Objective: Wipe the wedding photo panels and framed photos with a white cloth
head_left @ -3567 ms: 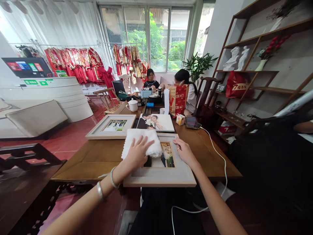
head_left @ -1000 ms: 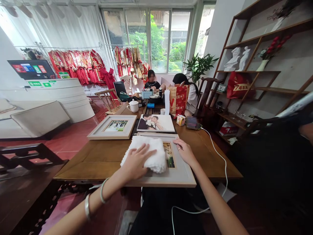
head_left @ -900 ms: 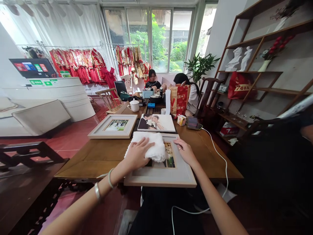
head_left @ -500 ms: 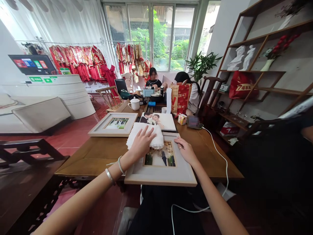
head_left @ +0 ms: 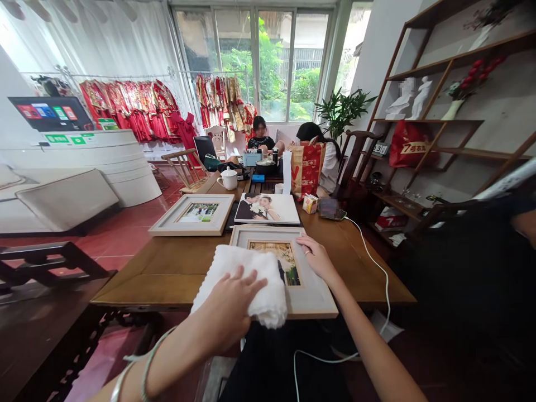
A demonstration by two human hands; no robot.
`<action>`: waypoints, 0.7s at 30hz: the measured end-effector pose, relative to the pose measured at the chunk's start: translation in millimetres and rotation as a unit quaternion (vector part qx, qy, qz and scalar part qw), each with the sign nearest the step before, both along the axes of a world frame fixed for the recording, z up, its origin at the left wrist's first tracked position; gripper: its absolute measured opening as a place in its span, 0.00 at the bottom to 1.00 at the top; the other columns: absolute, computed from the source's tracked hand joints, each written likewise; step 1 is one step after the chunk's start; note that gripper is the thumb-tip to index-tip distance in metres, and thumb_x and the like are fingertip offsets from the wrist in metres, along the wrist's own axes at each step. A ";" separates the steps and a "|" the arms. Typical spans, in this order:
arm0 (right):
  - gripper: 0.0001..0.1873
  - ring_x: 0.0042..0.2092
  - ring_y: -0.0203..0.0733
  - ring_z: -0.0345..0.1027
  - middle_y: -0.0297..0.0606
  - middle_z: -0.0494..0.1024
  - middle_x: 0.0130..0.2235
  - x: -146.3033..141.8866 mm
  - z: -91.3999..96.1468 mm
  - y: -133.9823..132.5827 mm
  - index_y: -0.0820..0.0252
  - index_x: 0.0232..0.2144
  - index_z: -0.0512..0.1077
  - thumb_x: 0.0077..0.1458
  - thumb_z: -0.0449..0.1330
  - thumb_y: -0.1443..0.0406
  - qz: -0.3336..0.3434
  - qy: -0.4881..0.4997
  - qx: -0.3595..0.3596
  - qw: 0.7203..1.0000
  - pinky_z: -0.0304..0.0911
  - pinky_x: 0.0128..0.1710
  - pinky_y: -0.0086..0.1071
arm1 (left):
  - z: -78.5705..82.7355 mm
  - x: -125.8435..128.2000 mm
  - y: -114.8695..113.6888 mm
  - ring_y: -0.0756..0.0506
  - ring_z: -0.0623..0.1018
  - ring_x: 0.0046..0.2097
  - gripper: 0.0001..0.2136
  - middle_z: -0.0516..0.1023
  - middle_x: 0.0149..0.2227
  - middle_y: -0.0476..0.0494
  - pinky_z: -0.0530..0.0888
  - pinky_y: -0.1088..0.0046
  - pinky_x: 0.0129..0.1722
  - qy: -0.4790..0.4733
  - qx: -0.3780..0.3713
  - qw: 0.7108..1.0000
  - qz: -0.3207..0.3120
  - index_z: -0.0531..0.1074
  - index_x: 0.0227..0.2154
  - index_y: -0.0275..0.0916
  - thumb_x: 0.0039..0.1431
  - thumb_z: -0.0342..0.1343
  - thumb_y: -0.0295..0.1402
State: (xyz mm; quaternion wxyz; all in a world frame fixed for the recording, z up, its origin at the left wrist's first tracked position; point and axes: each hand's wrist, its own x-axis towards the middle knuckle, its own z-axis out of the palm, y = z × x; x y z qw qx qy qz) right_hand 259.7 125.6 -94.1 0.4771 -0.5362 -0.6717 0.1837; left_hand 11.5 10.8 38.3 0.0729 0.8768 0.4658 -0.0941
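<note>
My left hand (head_left: 234, 301) presses a folded white cloth (head_left: 247, 265) onto the lower left of a picture frame (head_left: 312, 298), its fingers curved over the top of the cloth. Part of the cloth hangs past the frame's near edge and covers the left side of the framed photo (head_left: 291, 265). With a ring on one finger, my right hand (head_left: 316, 254) grips the frame's right side, fingers over its rim; the thumb is hidden. The light wood frame lies face up and overhangs the table's near edge.
Beyond are a second framed picture (head_left: 196, 214), an unframed couple photo print (head_left: 266, 208), a white lidded cup (head_left: 228, 178), a small box (head_left: 310, 203) and a red paper bag (head_left: 307, 170). A white cable (head_left: 383, 268) crosses the wooden table (head_left: 355, 251). Two people sit at the far end.
My left hand has drawn the cloth from the frame's upper part toward me, down to its lower left corner. My right hand stays at the frame's right side.
</note>
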 end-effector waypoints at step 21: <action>0.19 0.57 0.45 0.64 0.44 0.77 0.49 0.3 3.7 -4.9 0.61 0.39 0.77 0.51 0.49 0.74 0.005 -0.002 0.001 1.000 0.55 0.60 0.45 | -35.0 17.4 98.6 0.35 0.51 0.65 0.34 0.52 0.65 0.36 0.56 0.51 0.60 -0.007 0.179 0.982 0.056 0.54 0.60 0.42 0.49 0.49 0.17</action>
